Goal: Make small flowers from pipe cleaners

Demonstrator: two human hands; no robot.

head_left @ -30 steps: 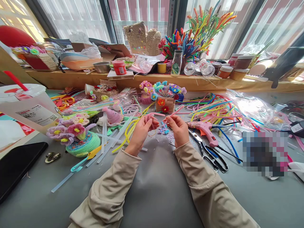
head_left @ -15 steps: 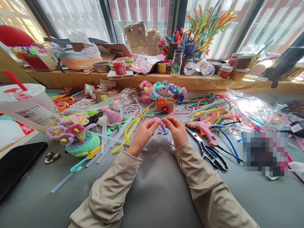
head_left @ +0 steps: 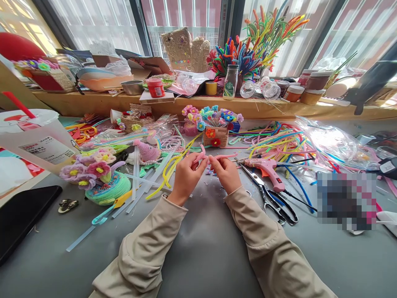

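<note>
- The left hand [head_left: 187,176] angles inward from a beige sleeve [head_left: 133,252], wrist low, fingers curled, and thumb pressed against them.
- The right hand [head_left: 227,174] mirrors it, its thumb and fingertips drawn together so that both sets of fingertips nearly meet.
- Both grips are narrow pinches on a pink fuzzy stem [head_left: 228,156]; whether the thumbs touch each other cannot be told.
- The stem is soft-looking and pale pink; one length lies almost level past the right fingers, while another part bends upward at the left fingers. Its middle is hidden, so whether it is one piece is unclear.
- It is held above the grey table [head_left: 201,256], closer to the far edge than the near one, about midway between the sides.
- Scissors [head_left: 263,189] and a pink glue gun [head_left: 263,163] lie right of the right hand.
- A flower-filled basket [head_left: 214,136] stands beyond, towards the far edge.
</note>
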